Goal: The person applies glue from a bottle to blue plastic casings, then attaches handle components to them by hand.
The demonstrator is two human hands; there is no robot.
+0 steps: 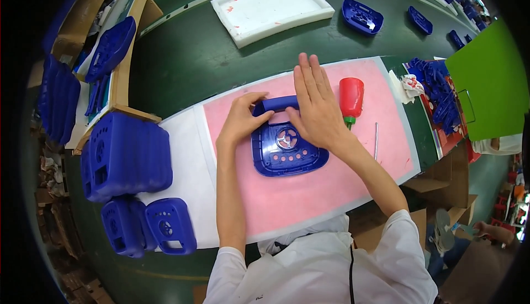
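Observation:
A blue plastic housing shell (268,163) lies hollow side up on the pink sheet (276,204). Its floor has a round grille and a row of small holes. A smooth blue strip (279,103) runs along its far edge; whether it is a separate part I cannot tell. My left hand (244,117) grips the strip's left end between thumb and fingers. Over the right end, my right hand (319,108) lies with fingers stretched out, its thumb beside the strip, covering the shell's far right corner. A red squeeze bottle (351,97) with a green tip lies right of that hand.
A thin metal rod (376,141) lies on the sheet's right side. Stacked blue shells (132,155) stand at the left. A white foam tray (276,8) sits beyond, with another blue shell (361,17) beside it. Small blue parts (441,94) pile up near a green panel (491,83).

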